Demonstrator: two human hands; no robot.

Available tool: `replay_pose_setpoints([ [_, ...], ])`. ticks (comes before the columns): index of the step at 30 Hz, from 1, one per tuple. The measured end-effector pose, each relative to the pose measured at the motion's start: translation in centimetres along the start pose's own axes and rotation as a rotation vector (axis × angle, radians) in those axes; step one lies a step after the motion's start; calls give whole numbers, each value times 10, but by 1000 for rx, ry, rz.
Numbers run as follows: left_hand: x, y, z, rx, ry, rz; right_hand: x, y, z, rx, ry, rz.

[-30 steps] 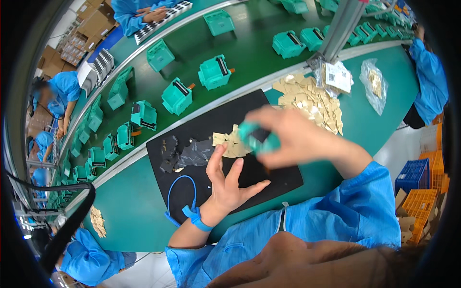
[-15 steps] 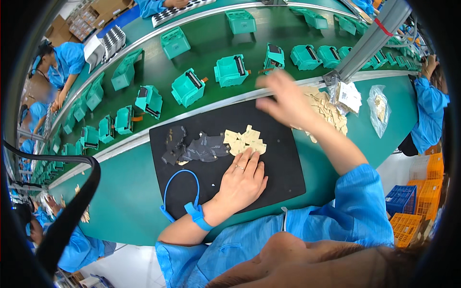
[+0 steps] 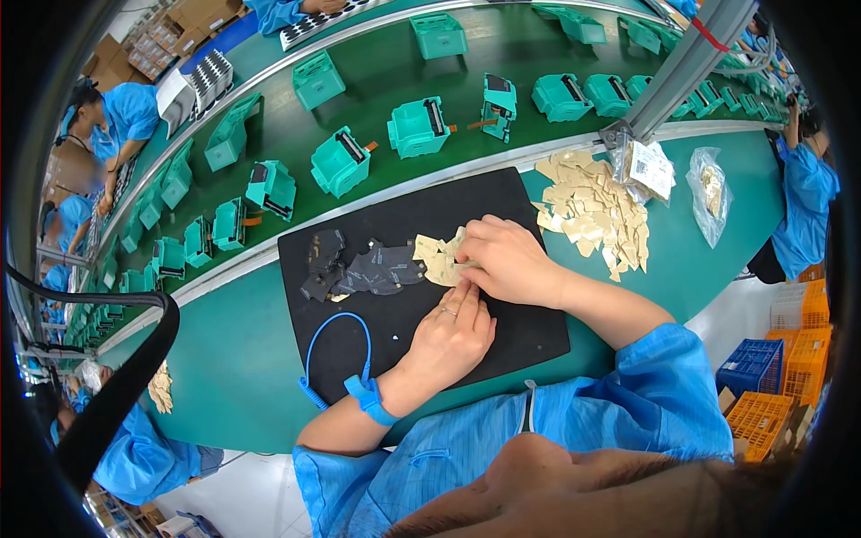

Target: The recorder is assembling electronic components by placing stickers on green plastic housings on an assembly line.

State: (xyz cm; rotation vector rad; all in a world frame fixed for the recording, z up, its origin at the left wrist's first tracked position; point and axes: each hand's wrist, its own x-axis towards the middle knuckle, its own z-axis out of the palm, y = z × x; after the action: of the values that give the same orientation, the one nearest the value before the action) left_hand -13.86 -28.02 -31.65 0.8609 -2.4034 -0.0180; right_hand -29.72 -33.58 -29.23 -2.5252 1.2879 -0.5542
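On the black mat [image 3: 529, 325], my left hand [image 3: 451, 332] lies with its fingers stretched out. Its fingertips rest at the near edge of a cluster of cream flat pieces [image 3: 429, 248]. My right hand [image 3: 513, 264] bends over the same cluster from the right, thumb and fingers pinched close to the left fingertips. Whatever sits in that pinch is hidden by the fingers. Left of the cream pieces lie overlapping dark grey flat pieces [image 3: 381, 271]. A blue wrist strap [image 3: 369, 401] with a coiled cord circles my left wrist.
Beyond the mat, a green conveyor [image 3: 377, 108] carries rows of teal plastic housings [image 3: 419, 128]. To the right lie a loose pile of cream pieces [image 3: 596, 211], a labelled clear bag [image 3: 647, 170] and another bag [image 3: 710, 197]. A metal post [image 3: 686, 67] rises there. Co-workers sit around.
My right hand has come down from the mat's far edge near the conveyor to the cream pieces, beside my left fingertips. My left hand has stayed nearly in place.
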Motion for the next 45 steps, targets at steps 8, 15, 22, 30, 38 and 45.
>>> replay_pose_setpoints([
  [8,4,-8,-3,-65,128,35,1,4,3,191,19,69],
  [15,1,-20,9,-1254,398,-608,-13,5,3,1152,-29,316],
  [22,-1,-28,5,-1354,251,-700,-9,-11,-16,4,473,-312],
  [30,3,-26,10,-855,240,-476,-17,-18,-18,-375,309,-489],
  [38,2,-22,17,-683,199,-363,-21,-15,-14,-415,293,-564],
  [45,7,-27,18,-1069,267,-340,-19,13,-13,603,236,179],
])
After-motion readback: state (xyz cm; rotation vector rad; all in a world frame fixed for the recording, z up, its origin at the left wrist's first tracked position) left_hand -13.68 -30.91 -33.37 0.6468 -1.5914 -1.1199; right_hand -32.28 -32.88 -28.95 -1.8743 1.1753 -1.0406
